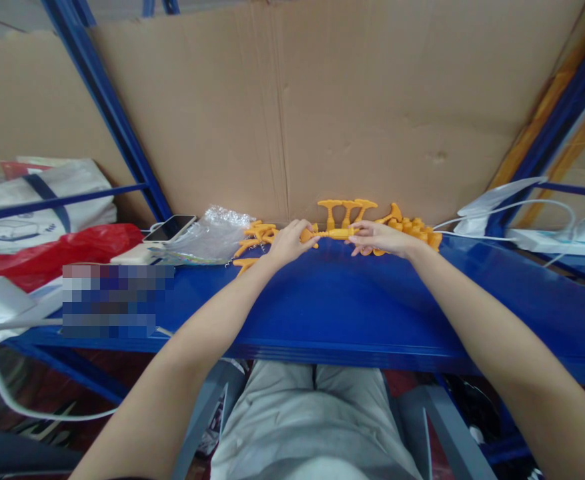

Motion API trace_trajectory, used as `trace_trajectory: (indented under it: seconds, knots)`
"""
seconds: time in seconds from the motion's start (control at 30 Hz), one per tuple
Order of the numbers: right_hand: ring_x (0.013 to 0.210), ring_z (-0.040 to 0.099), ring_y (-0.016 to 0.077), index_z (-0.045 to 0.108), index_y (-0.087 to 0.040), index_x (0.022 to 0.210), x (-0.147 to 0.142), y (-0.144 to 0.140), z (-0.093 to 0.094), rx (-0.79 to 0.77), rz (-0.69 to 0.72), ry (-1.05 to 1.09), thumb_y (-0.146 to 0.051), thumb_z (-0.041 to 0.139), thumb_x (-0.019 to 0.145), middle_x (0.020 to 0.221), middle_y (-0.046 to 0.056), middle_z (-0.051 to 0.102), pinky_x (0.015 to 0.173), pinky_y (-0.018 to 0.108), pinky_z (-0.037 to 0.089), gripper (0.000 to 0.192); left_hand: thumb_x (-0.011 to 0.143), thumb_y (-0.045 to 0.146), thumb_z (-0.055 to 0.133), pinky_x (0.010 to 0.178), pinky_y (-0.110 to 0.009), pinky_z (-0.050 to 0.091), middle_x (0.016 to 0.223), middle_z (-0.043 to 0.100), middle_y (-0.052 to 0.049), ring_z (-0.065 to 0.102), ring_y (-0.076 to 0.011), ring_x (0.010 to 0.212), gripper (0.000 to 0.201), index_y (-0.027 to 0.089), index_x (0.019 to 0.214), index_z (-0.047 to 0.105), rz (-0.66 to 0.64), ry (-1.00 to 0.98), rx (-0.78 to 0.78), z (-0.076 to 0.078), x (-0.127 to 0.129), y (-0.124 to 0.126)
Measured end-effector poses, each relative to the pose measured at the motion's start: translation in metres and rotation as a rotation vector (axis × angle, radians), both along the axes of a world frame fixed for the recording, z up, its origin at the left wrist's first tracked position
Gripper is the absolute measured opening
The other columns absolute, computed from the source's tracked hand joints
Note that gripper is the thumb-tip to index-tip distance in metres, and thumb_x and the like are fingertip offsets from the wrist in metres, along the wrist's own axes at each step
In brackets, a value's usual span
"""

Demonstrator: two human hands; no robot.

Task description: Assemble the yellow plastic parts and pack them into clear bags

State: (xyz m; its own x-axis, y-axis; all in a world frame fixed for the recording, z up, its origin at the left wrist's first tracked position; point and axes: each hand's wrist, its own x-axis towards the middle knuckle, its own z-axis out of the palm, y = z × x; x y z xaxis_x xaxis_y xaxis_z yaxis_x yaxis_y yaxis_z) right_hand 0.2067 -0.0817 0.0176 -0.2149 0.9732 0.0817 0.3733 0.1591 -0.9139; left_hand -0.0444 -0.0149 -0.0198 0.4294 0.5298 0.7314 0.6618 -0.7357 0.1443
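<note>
Toward the back of the blue table, both hands are on a slim orange-yellow plastic piece [339,234] lying level between them. My left hand [291,241] pinches its left end with thumb and fingers. At its thicker right end, my right hand [378,238] has fingertips closed around it. Just behind stand several orange T-shaped pieces [347,205] with crossbars on top. A cluster of orange cylindrical pieces [419,230] sits beyond my right hand, partly hidden by it. More orange pieces with small metal chains [255,235] lie left of my left hand.
A clear plastic bag [212,235], a phone [171,229] and a red bag [67,250] lie on the left of the table [342,313]. Cardboard [322,100] walls off the back. White cables [502,205] and a power strip [562,240] are at right.
</note>
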Motion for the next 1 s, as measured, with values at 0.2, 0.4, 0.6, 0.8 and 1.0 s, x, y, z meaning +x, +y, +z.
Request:
trace_trajectory:
  seconds: [0.2, 0.4, 0.6, 0.8, 1.0]
  knots:
    - [0.051, 0.067, 0.0125, 0.06, -0.016, 0.076, -0.005, -0.003, 0.001, -0.002, 0.009, 0.065, -0.044, 0.064, 0.092, 0.069, 0.007, 0.074, 0.051, 0.02, 0.052, 0.033, 0.087, 0.036, 0.066, 0.078, -0.031, 0.05, 0.096, 0.067, -0.004, 0.065, -0.0211, 0.093, 0.019, 0.022, 0.097, 0.058, -0.014, 0.016, 0.015, 0.004, 0.0, -0.006]
    - [0.034, 0.056, 0.013, 0.056, -0.017, 0.063, -0.013, 0.001, -0.001, -0.071, -0.083, 0.054, -0.066, 0.045, 0.093, 0.044, 0.006, 0.062, 0.036, 0.021, 0.042, 0.058, 0.087, 0.033, 0.066, 0.079, -0.03, 0.049, 0.096, 0.067, -0.004, 0.065, -0.0205, 0.093, 0.017, 0.022, 0.097, 0.058, -0.031, 0.009, 0.009, 0.006, 0.001, -0.009]
    - [0.046, 0.065, 0.012, 0.061, -0.017, 0.089, -0.006, -0.003, 0.005, -0.01, -0.044, 0.017, -0.044, 0.068, 0.089, 0.075, 0.006, 0.076, 0.042, 0.02, 0.046, 0.028, 0.085, 0.031, 0.069, 0.077, -0.03, 0.049, 0.094, 0.068, -0.004, 0.065, -0.0208, 0.091, 0.018, 0.021, 0.095, 0.058, -0.009, 0.008, 0.005, 0.004, 0.002, -0.007]
    - [0.045, 0.062, 0.0101, 0.062, -0.015, 0.075, -0.003, -0.006, 0.008, 0.112, 0.004, 0.042, -0.043, 0.077, 0.081, 0.068, 0.007, 0.074, 0.046, 0.02, 0.05, 0.031, 0.086, 0.032, 0.068, 0.078, -0.03, 0.049, 0.093, 0.068, -0.003, 0.065, -0.02, 0.09, 0.017, 0.021, 0.095, 0.058, -0.032, -0.007, 0.025, 0.005, 0.003, -0.01]
    - [0.032, 0.052, 0.0107, 0.057, -0.018, 0.057, -0.01, -0.003, 0.005, 0.1, -0.08, 0.054, -0.059, 0.063, 0.087, 0.048, 0.008, 0.065, 0.032, 0.02, 0.041, 0.052, 0.088, 0.034, 0.065, 0.077, -0.029, 0.049, 0.093, 0.066, -0.003, 0.064, -0.0196, 0.09, 0.016, 0.022, 0.096, 0.058, -0.033, -0.008, 0.056, 0.007, 0.004, -0.014]
